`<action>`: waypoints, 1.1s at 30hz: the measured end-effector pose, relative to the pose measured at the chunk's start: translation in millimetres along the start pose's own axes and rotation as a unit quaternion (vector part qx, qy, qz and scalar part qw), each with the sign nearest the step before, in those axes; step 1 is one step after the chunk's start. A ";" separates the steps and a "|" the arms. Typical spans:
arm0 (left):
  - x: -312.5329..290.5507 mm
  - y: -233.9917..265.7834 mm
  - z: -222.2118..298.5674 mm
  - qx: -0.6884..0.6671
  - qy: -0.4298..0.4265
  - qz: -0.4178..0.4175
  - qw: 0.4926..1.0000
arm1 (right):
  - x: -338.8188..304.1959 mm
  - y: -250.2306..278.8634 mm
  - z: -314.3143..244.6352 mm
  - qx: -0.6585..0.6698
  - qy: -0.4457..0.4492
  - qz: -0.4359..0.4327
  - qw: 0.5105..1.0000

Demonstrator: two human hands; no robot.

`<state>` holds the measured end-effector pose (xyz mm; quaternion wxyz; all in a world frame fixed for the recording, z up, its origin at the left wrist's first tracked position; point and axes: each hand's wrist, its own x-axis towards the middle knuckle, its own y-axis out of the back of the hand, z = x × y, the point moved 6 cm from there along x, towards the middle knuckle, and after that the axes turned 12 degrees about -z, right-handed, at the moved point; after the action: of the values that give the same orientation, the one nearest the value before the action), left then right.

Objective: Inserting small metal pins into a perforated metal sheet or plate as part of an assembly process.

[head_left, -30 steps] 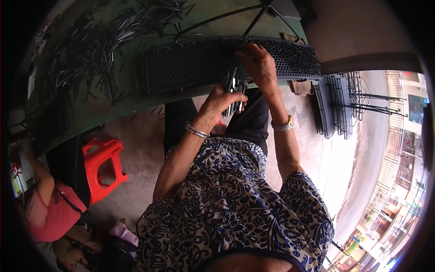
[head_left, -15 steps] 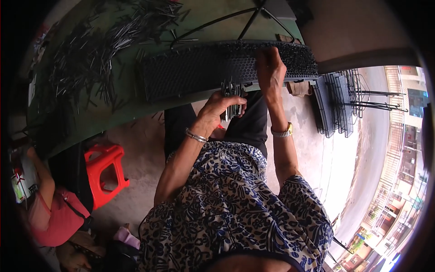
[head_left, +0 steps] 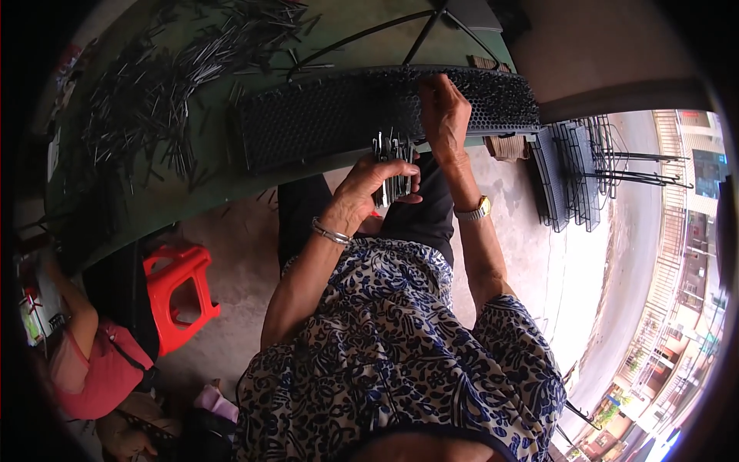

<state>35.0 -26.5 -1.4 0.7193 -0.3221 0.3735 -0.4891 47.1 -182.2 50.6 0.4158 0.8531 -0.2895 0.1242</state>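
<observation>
A bundle of thin dark strips [head_left: 396,171] stands upright in my left hand [head_left: 360,189], its fingers and thumb wrapped round it just below the near edge of a long black perforated rack [head_left: 308,127]. My right hand [head_left: 446,123] is closed in a pinch over the rack's honeycomb-like holes, right of the middle. Whatever its fingertips hold is hidden behind the hand. The rack's right part is packed with rough dark pieces, while the holes on its left show bare. Thin black rods [head_left: 362,35] rise from its far side.
Loose dark strips [head_left: 192,73] lie heaped on the green table [head_left: 146,215] at the far left. A red plastic stool [head_left: 204,312] stands on the floor at left, near a person in a pink top [head_left: 108,369]. Black wire racks [head_left: 566,181] stand at right, beside folded cardboard [head_left: 508,148].
My right hand has shifted a little left along the rack and stays closed. My left hand keeps its grip on the bundle in nearly the same place.
</observation>
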 end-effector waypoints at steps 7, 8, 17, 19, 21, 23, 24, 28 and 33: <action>-3.4 1.1 -1.1 0.042 0.005 0.021 0.999 | -5.2 -10.1 2.8 -0.020 -0.010 -0.070 0.997; -3.8 0.2 -0.8 0.039 0.004 0.029 0.999 | -6.9 -11.0 4.7 -0.019 -0.009 -0.069 0.997; -2.8 7.5 -1.0 0.143 -0.008 0.019 0.989 | -13.3 -4.2 -5.2 -0.020 -0.094 -0.250 0.963; -4.0 5.4 0.6 0.167 -0.017 0.011 0.986 | -21.9 3.0 -21.3 0.141 -0.013 -0.263 0.954; -4.9 5.3 2.4 0.207 -0.010 0.015 0.978 | -35.9 11.1 -35.8 0.366 -0.083 -0.300 0.877; -4.5 4.6 -0.1 0.195 -0.002 0.013 0.981 | -34.3 15.1 -40.2 0.381 -0.073 -0.290 0.875; -2.9 3.3 -1.4 0.184 0.005 0.010 0.983 | -33.3 17.8 -41.4 0.396 -0.060 -0.279 0.873; 2.6 2.7 -1.3 0.173 -0.002 0.015 0.985 | -35.7 -2.1 -7.8 0.310 -0.152 -0.315 0.884; 6.8 9.6 -1.3 0.065 0.005 0.019 0.998 | -14.2 14.8 -0.6 0.068 -0.156 -0.037 0.985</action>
<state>39.9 -30.0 -11.6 0.7464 -0.2649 0.3501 -0.5002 26.9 -183.4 54.0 0.3111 0.8982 -0.3104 -0.0065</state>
